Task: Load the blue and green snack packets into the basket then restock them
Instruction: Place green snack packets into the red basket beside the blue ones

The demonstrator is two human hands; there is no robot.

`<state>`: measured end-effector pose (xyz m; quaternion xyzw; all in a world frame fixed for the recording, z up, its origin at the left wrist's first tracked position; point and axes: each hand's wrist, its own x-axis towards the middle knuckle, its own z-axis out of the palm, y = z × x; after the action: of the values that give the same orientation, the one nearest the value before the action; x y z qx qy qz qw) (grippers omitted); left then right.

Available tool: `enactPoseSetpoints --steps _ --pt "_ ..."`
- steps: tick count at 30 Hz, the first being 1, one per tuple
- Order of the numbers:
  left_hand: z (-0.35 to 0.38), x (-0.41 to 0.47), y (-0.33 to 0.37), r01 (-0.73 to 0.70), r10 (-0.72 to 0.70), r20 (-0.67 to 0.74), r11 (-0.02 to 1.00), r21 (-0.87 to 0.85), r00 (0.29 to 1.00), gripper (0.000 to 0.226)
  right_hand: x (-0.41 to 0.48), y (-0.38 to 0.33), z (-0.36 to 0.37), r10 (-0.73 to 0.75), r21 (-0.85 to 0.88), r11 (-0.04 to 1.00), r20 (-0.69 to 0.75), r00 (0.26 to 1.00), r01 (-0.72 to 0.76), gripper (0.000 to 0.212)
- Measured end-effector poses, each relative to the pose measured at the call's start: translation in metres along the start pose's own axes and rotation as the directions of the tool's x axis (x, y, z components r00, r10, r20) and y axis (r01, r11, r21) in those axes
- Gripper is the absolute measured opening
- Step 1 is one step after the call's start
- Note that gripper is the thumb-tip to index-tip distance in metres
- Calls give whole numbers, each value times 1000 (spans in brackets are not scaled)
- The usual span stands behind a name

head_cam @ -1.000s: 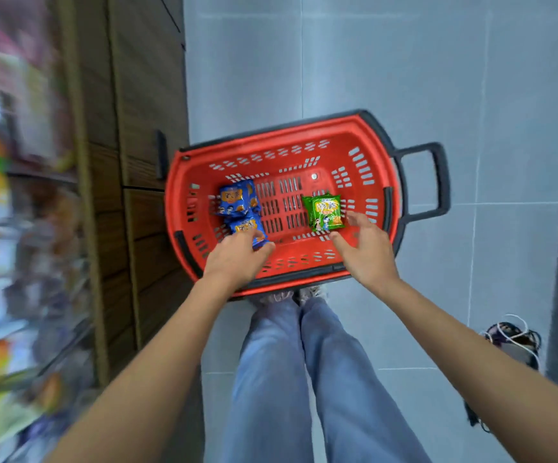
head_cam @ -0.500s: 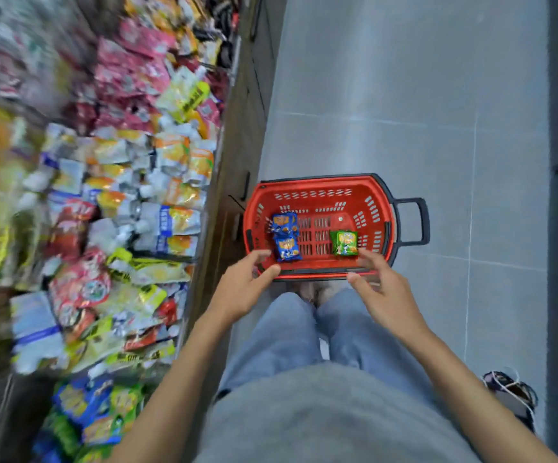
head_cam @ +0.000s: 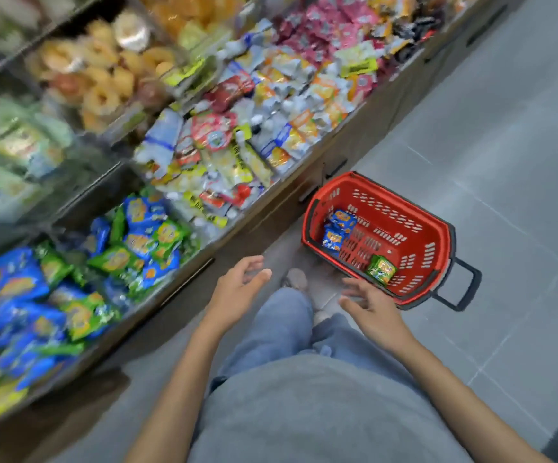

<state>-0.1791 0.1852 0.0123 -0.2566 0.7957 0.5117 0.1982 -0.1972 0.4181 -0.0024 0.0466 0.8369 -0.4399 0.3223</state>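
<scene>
A red basket point(head_cam: 414, 208) with a black handle stands on the grey floor beside the shelf base. Inside it lie two blue snack packets point(head_cam: 337, 230) at the left end and one green snack packet point(head_cam: 381, 269) near the front rim. My left hand point(head_cam: 237, 290) hovers open over the floor, left of the basket and apart from it. My right hand point(head_cam: 369, 305) is open too, just in front of the basket's near rim, holding nothing. A shelf bin at the left holds several blue and green snack packets point(head_cam: 130, 248).
Shelves of mixed snack packets point(head_cam: 254, 128) run along the left, with bagged ring snacks point(head_cam: 104, 78) higher up. My legs in jeans point(head_cam: 281, 325) stand between shelf and basket. Grey tiled floor point(head_cam: 504, 145) spreads to the right.
Both hands have left the basket's front rim and pulled back, open. The view has risen and swung left, bringing the shelves and the blue and green packet bin into sight.
</scene>
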Motion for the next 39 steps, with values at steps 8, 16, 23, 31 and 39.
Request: enactPoseSetpoints --steps 8,16,23,31,39 --pt "-59 -72 -104 138 -253 -341 935 -327 905 17 30 -85 83 -193 -191 944 346 918 270 36" --pt "-146 -60 -160 101 -352 -453 866 -489 819 17 89 -170 196 -219 -247 896 478 851 369 30" --pt "-218 -13 -169 155 -275 -369 934 -322 888 28 161 -208 279 -4 -399 908 305 952 132 58" --pt "-249 37 -167 244 -304 -258 940 -239 917 38 212 -207 332 162 -634 771 101 982 -63 80" --pt "-248 56 -162 288 -362 -247 913 -289 899 39 219 -214 331 93 -742 671 87 992 2 59"
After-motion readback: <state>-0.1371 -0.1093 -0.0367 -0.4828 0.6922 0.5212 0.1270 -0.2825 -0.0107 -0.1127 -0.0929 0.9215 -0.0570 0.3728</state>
